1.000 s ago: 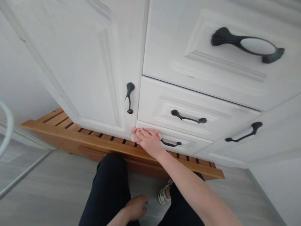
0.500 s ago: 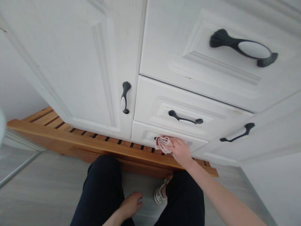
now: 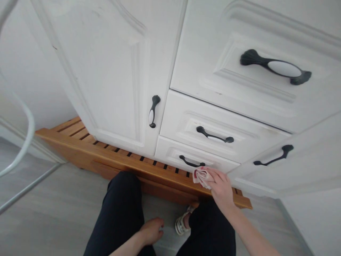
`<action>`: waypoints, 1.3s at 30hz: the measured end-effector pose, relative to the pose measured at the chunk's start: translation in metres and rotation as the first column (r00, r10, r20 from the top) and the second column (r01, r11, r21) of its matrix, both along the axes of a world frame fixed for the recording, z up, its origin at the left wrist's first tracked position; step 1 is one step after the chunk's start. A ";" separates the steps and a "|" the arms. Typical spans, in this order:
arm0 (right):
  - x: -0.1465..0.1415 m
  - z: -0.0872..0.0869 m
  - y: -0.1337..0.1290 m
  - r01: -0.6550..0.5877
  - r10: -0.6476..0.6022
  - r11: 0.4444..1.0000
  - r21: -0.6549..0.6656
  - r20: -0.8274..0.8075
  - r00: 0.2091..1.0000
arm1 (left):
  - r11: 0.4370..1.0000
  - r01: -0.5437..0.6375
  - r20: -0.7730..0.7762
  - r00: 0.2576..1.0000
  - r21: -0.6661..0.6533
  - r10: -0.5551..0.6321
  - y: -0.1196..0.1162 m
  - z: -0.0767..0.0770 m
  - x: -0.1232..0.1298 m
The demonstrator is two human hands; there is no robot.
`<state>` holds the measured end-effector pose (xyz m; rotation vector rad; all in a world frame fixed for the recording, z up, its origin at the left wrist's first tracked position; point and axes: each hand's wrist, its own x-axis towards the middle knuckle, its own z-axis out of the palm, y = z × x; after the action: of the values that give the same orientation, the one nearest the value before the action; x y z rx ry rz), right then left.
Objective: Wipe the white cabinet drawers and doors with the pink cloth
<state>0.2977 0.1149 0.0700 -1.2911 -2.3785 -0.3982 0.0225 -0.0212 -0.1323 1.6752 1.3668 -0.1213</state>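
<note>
My right hand (image 3: 222, 185) is closed round a folded pink and white cloth (image 3: 202, 177). The cloth is at the bottom drawer, just below the right end of its dark handle (image 3: 191, 162), over the edge of the wooden slats. Whether it touches the drawer front I cannot tell. Low between my knees hangs my left hand (image 3: 153, 230), its fingers loosely curled with a gap to the thumb and nothing visible in it.
Above are two more drawers with dark handles, the middle one (image 3: 215, 135) and the large top one (image 3: 275, 67). Cabinet doors flank them, the left with its own handle (image 3: 153, 111). A slatted wooden base (image 3: 128, 164) juts out before my knees. A white curved tube (image 3: 28, 131) hangs at left.
My right hand has moved the cloth rightward and slightly down, off the bottom drawer's handle, which now shows fully. The view has shifted a little; my left hand stays low between the knees.
</note>
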 end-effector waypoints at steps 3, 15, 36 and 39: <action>-0.081 0.030 0.008 -0.195 0.201 0.979 0.063 -0.103 0.974 | 1.000 0.001 -0.002 1.000 -0.002 -0.001 0.002 -0.005 0.003; -0.205 -0.052 0.082 -0.391 0.391 0.920 -0.012 0.096 0.916 | 0.999 -0.015 0.039 0.999 -0.029 0.016 0.004 -0.015 0.006; -0.251 -0.052 0.093 -0.552 0.569 0.822 -0.139 0.162 0.806 | 0.998 0.042 -0.019 0.999 -0.038 -0.043 0.003 -0.039 0.013; -0.233 -0.056 0.096 -0.548 0.552 0.833 -0.078 0.171 0.816 | 0.997 0.056 -0.029 0.998 -0.057 -0.058 0.004 -0.040 0.014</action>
<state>0.0648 0.2114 0.0141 -0.5286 -2.7772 -0.3178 0.0365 -0.0170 -0.1720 1.6715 1.3270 -0.2172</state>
